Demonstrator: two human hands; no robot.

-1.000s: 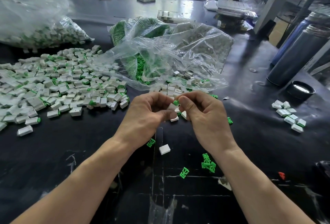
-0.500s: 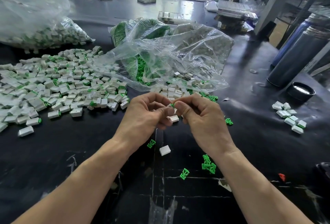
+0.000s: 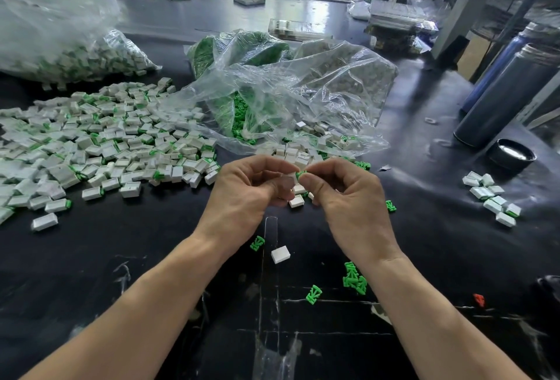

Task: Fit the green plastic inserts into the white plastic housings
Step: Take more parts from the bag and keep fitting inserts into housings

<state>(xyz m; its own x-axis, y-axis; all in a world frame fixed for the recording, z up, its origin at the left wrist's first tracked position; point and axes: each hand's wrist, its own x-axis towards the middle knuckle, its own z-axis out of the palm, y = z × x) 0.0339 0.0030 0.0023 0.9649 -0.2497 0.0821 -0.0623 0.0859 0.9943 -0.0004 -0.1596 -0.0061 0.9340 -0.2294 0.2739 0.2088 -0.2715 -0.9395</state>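
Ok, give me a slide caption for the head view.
Left hand holds a white housing while right hand presses a green insert in, above the black table.

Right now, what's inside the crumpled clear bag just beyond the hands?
Through the clear bag show green inserts on its left and white housings spilling from its open mouth. Folds and glare hide the bag's upper right, so what lies there is unclear.

Bare black table (image 3: 127,258) left of hands, housing pile (image 3: 106,143) and plastic bag (image 3: 288,92) beyond.
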